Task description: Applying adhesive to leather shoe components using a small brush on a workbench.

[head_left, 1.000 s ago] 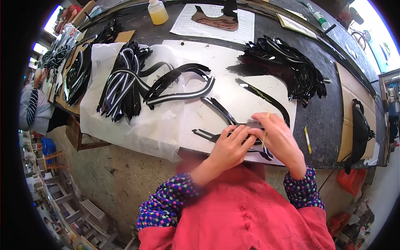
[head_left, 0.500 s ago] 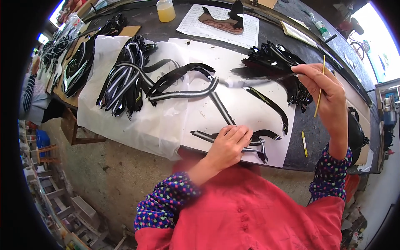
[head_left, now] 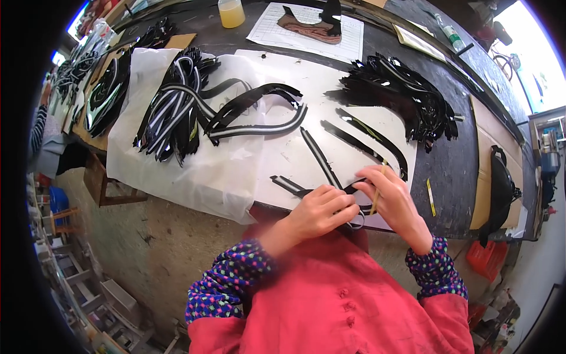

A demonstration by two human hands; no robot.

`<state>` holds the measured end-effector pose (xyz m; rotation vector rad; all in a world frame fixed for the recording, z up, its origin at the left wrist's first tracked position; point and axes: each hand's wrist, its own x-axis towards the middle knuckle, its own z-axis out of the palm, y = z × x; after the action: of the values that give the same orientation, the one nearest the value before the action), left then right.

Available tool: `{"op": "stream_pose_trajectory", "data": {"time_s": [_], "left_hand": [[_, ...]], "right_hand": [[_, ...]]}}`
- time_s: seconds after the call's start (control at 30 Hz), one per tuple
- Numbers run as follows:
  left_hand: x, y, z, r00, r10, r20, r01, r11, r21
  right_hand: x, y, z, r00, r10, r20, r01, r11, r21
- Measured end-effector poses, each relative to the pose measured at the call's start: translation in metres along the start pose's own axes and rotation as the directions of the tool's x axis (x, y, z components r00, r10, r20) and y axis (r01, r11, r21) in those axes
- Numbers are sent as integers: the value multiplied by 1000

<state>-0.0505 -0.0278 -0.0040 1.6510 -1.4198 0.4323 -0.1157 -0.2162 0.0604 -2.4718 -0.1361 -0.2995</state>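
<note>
Near the front edge of the white board (head_left: pixel 277 177), my left hand (head_left: pixel 321 213) has its fingers closed on a black strip, most of it hidden. Close beside it, my right hand (head_left: pixel 390 199) pinches a dark strip end between thumb and forefinger. A thin yellow stick (head_left: pixel 380 177) is also held in that hand, pointing up. A black strip with a pale stripe (head_left: pixel 318 156) runs away from my left fingers; a shorter striped piece (head_left: pixel 288 184) lies to the left. Two dark curved strips (head_left: pixel 380 140) lie just beyond my right hand.
A heap of striped strips (head_left: pixel 177 112) rests on translucent paper (head_left: pixel 236 183) at left; another black heap (head_left: pixel 407 97) lies at far right. Farther back are a jar of yellow liquid (head_left: pixel 232 14) and a brown cut piece (head_left: pixel 312 26) on a printed sheet. A black bag (head_left: pixel 498 189) lies at right.
My right hand has come down and left from the right-hand heap to beside my left hand, still holding the stick. A second dark strip now lies by the curved one. My left hand stays nearly in place.
</note>
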Motion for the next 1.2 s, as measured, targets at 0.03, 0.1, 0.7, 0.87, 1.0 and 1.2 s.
{"op": "stream_pose_trajectory", "data": {"time_s": [0.03, 0.1, 0.7, 0.87, 1.0, 1.2], "left_hand": [[2, 0, 0, 1000, 3, 4, -3, 1000, -4], [4, 1, 0, 993, 110, 50, -112, 993, 37], [-2, -21, -24, 955, 121, 272, -134, 991, 29], [-5, -26, -33, 953, 155, 260, -176, 982, 63], [-1, -34, -50, 948, 24, 319, -15, 999, -28], [9, -40, -44, 931, -135, 339, 174, 981, -86]], "right_hand": [[7, -2, 6, 1000, 5, -4, -5, 1000, 0], [26, 0, 16, 969, 152, 193, -177, 977, 120], [32, -2, 42, 962, 152, 228, -163, 986, 28], [27, -6, 41, 995, 53, 83, -36, 980, -195], [34, 9, 18, 981, 150, 121, -158, 986, 59], [53, 29, -6, 982, 109, 158, -98, 992, -73]]}}
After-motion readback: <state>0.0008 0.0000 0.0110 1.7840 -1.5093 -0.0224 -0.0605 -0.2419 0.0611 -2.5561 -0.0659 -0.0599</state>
